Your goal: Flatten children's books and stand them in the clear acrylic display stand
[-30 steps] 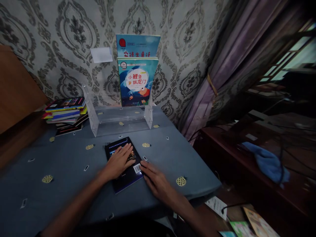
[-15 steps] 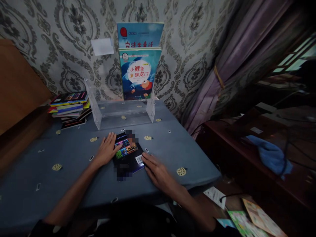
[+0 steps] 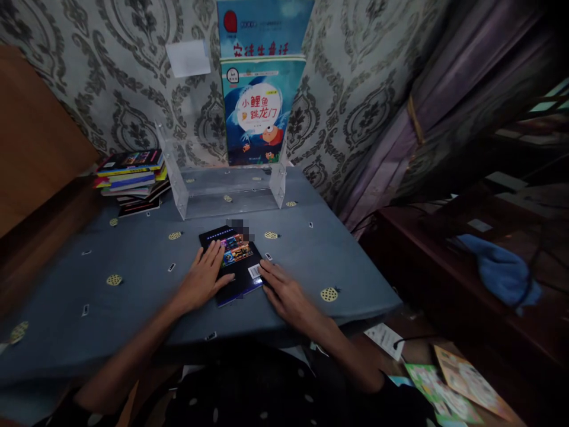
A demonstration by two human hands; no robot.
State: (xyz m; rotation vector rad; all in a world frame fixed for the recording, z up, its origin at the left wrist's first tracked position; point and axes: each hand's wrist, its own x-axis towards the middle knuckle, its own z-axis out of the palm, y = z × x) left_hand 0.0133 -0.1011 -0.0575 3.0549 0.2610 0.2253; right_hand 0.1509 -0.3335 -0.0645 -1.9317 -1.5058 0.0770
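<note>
A dark book (image 3: 242, 274) with rows of colourful pictures and a white barcode label lies flat on the blue tablecloth (image 3: 146, 308). My left hand (image 3: 205, 279) rests on its left side, palm down with fingers and thumb spread. At the book's right edge, beside the barcode, is my right hand (image 3: 287, 293), its fingers stretched out and touching the edge. Behind the book stands a clear acrylic rack (image 3: 178, 184). A blue picture book (image 3: 262, 112) with orange fish stands upright in the rack, in front of a taller blue book (image 3: 267, 26).
A stack of books (image 3: 133, 178) sits at the table's back left, near a brown wooden panel (image 3: 40, 136). To the right are a purple curtain (image 3: 377, 166) and a blue cloth (image 3: 498, 267) on dark red furniture. Colourful booklets (image 3: 471, 379) lie low on the right.
My left hand has slid towards me and further onto the book, uncovering its upper left part. My right hand stays at the right edge. The head view has tilted down slightly.
</note>
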